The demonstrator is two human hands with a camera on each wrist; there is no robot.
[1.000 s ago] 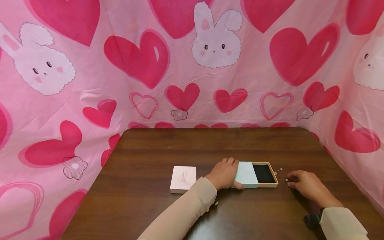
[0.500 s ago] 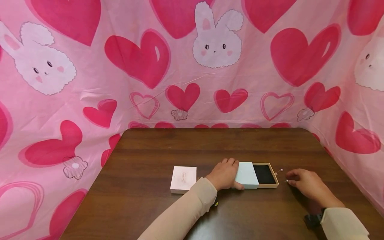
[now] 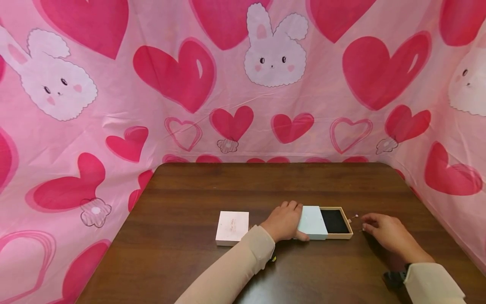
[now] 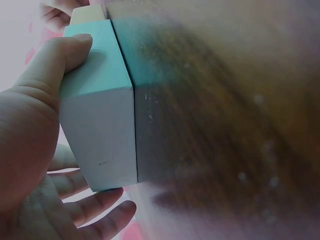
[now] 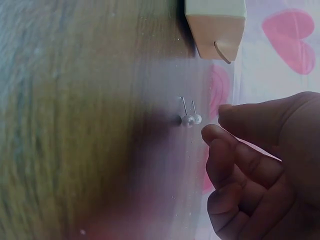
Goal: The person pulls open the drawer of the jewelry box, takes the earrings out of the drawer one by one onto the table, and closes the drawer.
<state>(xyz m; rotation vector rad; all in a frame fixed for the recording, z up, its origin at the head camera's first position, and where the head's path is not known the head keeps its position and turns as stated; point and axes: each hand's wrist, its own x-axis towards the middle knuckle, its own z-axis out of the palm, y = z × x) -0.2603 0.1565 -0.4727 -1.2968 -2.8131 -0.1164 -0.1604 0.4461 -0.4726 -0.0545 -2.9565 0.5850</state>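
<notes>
My left hand (image 3: 284,220) grips a light-blue sliding drawer box (image 3: 313,223), thumb along the near side and fingers round the far side. The box's tray (image 3: 348,235), tan-edged with a black pad (image 3: 334,221), is partly pulled out to the right. Two pearl stud earrings lie on the table past the tray's end; the right wrist view shows one pearl (image 5: 188,121) beside the other pearl (image 5: 198,119), with thin metal posts. My right hand (image 3: 391,234) is close to them, fingers bent, a small gap between thumb and forefinger and nothing held there.
A pale pink box (image 3: 232,228) with small lettering sits left of my left hand, its corner near the sleeve (image 3: 258,247). The brown wooden table (image 3: 197,181) meets a pink heart-and-rabbit cloth (image 3: 322,93) at the back and sides.
My right fingertips have come slightly lower over the nearer pearl, which they now partly cover in the head view. My left hand and the drawer box stay in place.
</notes>
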